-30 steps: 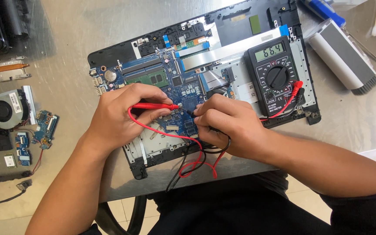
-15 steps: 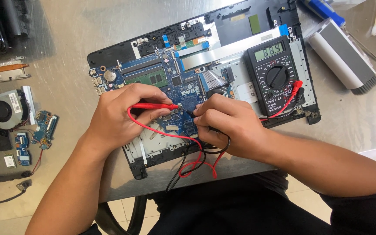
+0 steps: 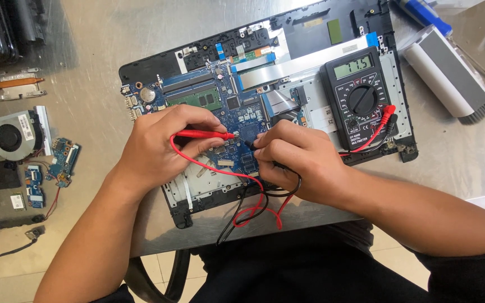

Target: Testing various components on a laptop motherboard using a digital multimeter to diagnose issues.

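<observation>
An opened laptop base [image 3: 158, 64] lies on the metal table with its blue circuit board [image 3: 242, 109] bare. My left hand [image 3: 164, 148] grips a red test probe [image 3: 200, 134], its tip on the board's middle. My right hand [image 3: 298, 160] pinches a black test probe [image 3: 249, 144] and holds its tip on the board right next to the red one. Red and black leads loop down past the table's front edge. A black multimeter [image 3: 359, 104] with a lit display rests on the laptop's right part.
A cooling fan [image 3: 9, 137], a copper heat pipe [image 3: 9, 85], small blue boards [image 3: 63, 157] and a loose cable [image 3: 7, 255] lie at the left. A grey and white brush [image 3: 450, 76] and a blue tool [image 3: 425, 14] lie at the right.
Both hands and probes stay in the same spots. The reading on the multimeter's display has changed.
</observation>
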